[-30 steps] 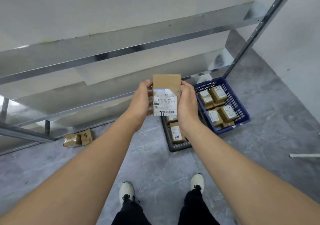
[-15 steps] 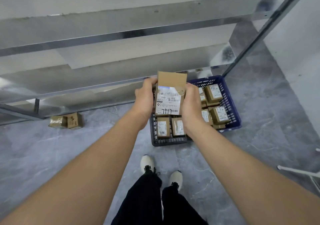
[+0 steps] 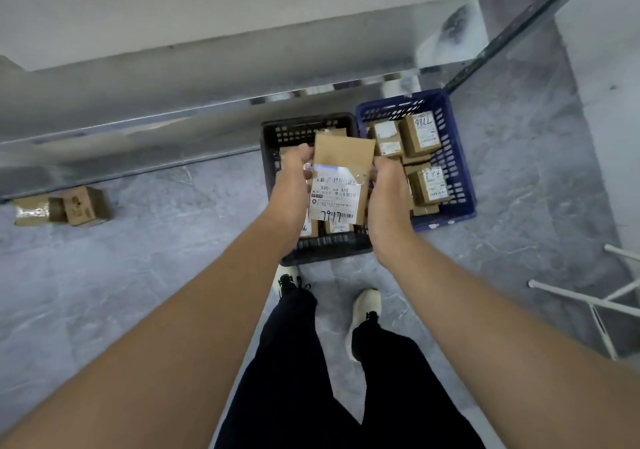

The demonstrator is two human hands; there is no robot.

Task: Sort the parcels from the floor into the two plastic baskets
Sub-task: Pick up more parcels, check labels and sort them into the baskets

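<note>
we hold a brown parcel (image 3: 341,178) between both hands, above the black basket (image 3: 325,249). our left hand (image 3: 292,185) grips its left edge and our right hand (image 3: 389,199) its right edge. the fingers (image 3: 304,154) of each hand curl round the sides of the cardboard, pinching it between them. the parcel's white label faces us, with dark handwritten digits at the bottom.

the black basket sits on the grey floor (image 3: 173,240), touching the blue basket (image 3: 462,157) to its right. a few labelled parcels (image 3: 337,228) show in the black basket under our hands. the blue basket holds several boxes (image 3: 420,133). two more parcels (image 3: 83,206) lie on the floor well to the left, by the foot of a metal rack (image 3: 207,67).
</note>
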